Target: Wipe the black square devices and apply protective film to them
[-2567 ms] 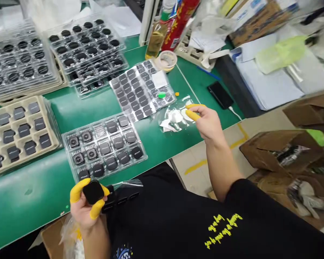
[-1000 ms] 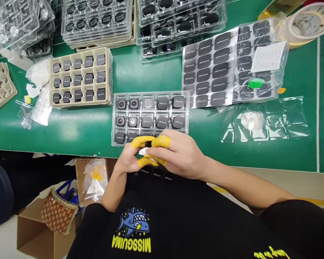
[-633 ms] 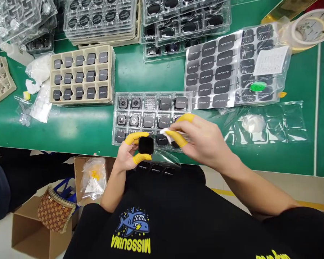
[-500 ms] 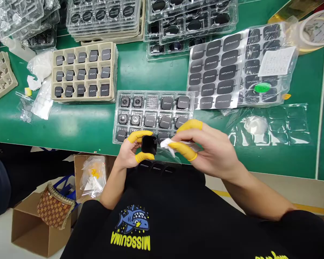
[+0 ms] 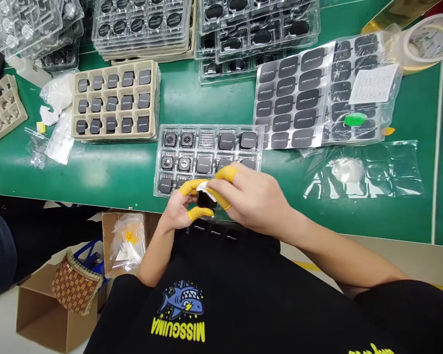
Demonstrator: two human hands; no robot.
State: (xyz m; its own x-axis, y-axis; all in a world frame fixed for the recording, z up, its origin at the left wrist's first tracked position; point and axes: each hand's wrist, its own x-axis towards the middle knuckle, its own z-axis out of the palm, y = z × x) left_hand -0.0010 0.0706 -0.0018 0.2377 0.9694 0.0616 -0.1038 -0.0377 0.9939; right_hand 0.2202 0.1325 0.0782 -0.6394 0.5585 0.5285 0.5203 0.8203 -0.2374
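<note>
One device (image 5: 205,201), I see, pinched at its edges by the left hand (image 5: 176,209); right hand (image 5: 256,199), alongside, pinches a wipe (image 5: 203,187) over its face, tray (image 5: 207,139) just beyond.

Open tabletop (image 5: 180,105) behind the clear tray (image 5: 207,139), stacked trays (image 5: 247,42) blocking beyond

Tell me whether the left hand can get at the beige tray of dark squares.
Probably yes: mostly green tabletop leads to the beige tray, though the left hand holds a black device, which would hinder grasping.

Black shark-print shirt (image 5: 243,290); yellow finger cots (image 5: 227,173)
</note>
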